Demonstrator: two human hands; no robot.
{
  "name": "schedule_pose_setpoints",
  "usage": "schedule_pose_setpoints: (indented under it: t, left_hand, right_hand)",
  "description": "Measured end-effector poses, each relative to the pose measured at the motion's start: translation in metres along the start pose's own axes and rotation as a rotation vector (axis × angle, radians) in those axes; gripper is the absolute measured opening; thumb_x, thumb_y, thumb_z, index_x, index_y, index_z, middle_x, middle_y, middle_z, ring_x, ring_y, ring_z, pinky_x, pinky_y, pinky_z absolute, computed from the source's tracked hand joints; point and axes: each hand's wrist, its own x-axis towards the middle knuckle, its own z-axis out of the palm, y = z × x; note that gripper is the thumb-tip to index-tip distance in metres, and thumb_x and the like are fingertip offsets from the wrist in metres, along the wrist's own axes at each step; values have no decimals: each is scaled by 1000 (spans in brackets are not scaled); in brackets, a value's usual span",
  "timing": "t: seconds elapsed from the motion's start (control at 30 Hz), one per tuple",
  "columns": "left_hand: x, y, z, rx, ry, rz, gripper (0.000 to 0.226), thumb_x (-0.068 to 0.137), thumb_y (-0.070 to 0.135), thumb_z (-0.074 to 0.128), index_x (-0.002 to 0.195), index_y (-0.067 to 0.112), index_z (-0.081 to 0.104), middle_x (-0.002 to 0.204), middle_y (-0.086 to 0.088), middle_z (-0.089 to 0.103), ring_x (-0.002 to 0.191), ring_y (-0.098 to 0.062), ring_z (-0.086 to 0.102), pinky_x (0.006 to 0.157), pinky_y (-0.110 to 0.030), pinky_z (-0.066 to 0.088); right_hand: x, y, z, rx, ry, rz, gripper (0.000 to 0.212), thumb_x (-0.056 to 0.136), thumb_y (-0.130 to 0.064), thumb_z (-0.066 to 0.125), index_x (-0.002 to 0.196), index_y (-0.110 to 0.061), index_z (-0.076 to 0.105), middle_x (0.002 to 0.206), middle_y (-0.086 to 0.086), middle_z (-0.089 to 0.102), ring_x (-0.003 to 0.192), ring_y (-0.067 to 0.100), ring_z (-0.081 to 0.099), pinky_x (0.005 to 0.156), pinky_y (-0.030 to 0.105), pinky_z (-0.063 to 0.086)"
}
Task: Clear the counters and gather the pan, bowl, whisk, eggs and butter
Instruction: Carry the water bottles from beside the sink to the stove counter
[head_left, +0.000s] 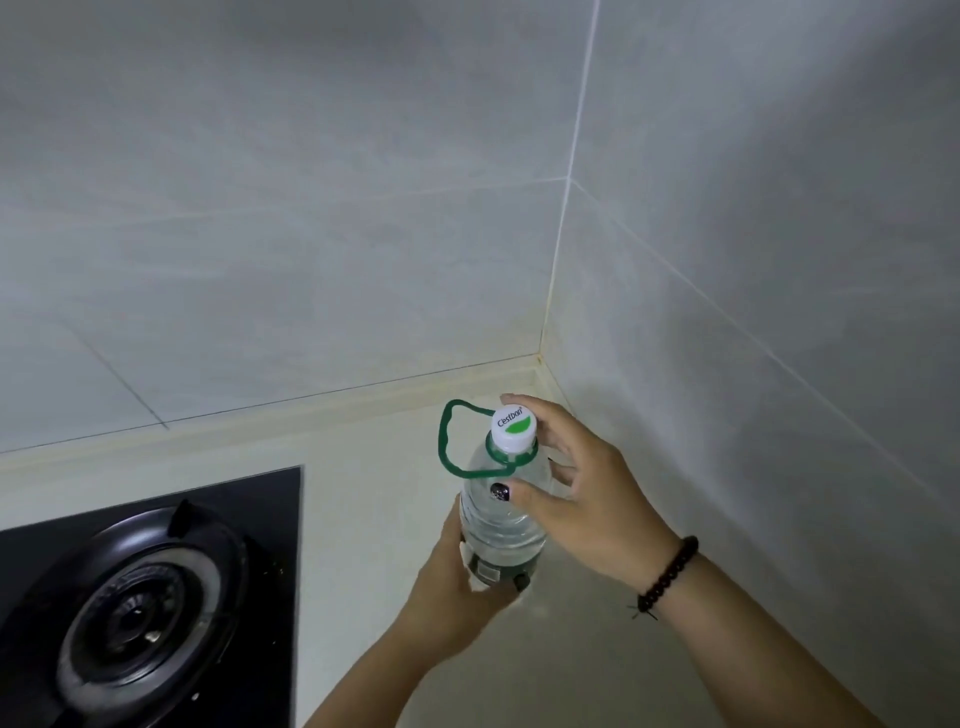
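A large clear water bottle (501, 525) with a white cap (514, 427) and a green carry loop (457, 441) stands upright near the counter's back right corner. My left hand (457, 582) grips its lower body from the left, fingers wrapped round the label. My right hand (576, 493) is at the neck, thumb pressed on the bottle's shoulder and fingers curled behind the cap. No pan, bowl, whisk, eggs or butter are in view.
A black gas hob (150, 592) with a round burner sits at the lower left. The pale counter (374, 499) runs between hob and bottle. Grey tiled walls (311, 234) meet in a corner just behind the bottle.
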Motion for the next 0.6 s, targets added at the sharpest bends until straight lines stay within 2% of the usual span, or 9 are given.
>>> schedule_pose_setpoints:
  t: [0.1, 0.23, 0.37, 0.4, 0.47, 0.53, 0.6]
  left_hand:
    - [10, 9, 9, -15, 71, 5, 70, 80, 20, 76, 126, 45, 29, 114, 31, 50, 102, 5, 55, 68, 0, 44]
    - [30, 16, 12, -21, 106, 33, 77, 80, 23, 77, 140, 34, 31, 120, 21, 51, 108, -2, 52, 70, 3, 38]
    - [64, 29, 12, -17, 120, 31, 76, 82, 15, 75, 143, 26, 31, 118, 17, 49, 109, -7, 50, 65, 3, 37]
    - [74, 31, 11, -14, 118, 24, 76, 82, 16, 74, 144, 25, 30, 120, 14, 50, 108, -7, 49, 66, 0, 37]
    - [93, 36, 10, -5, 116, 18, 79, 83, 18, 73, 147, 24, 27, 129, 7, 53, 108, -7, 48, 78, -10, 39]
    - [111, 41, 10, -2, 118, 11, 80, 83, 18, 73, 148, 24, 26, 136, 4, 52, 116, -13, 50, 86, -20, 38]
    - [130, 45, 10, -17, 127, 3, 81, 82, 18, 75, 148, 24, 28, 135, 4, 53, 124, -18, 50, 89, -22, 37]
  right_hand:
    - [8, 0, -4, 8, 7, -21, 60, 80, -6, 72, 119, -44, 47, 121, -21, 58, 118, -3, 50, 100, 20, 45]
    - [26, 9, -11, -8, 40, -22, 58, 81, -5, 71, 118, -42, 47, 120, -24, 57, 116, -10, 49, 95, 9, 39]
    - [54, 20, -18, -4, 108, -16, 58, 81, -2, 70, 119, -39, 46, 122, -19, 57, 121, -1, 50, 104, 21, 39]
    - [63, 21, -20, -26, 125, -15, 57, 82, -3, 70, 120, -38, 46, 121, -19, 56, 121, 0, 50, 104, 20, 39]
    - [79, 23, -26, -75, 146, -7, 55, 83, -5, 70, 127, -30, 46, 120, -17, 55, 120, 2, 50, 101, 16, 37]
    - [95, 26, -31, -111, 153, 12, 57, 85, -7, 68, 133, -24, 43, 121, -14, 54, 118, 5, 50, 96, 16, 37]
    - [109, 30, -36, -116, 158, 26, 57, 86, -8, 66, 135, -25, 41, 121, -13, 53, 117, 7, 50, 94, 17, 37]
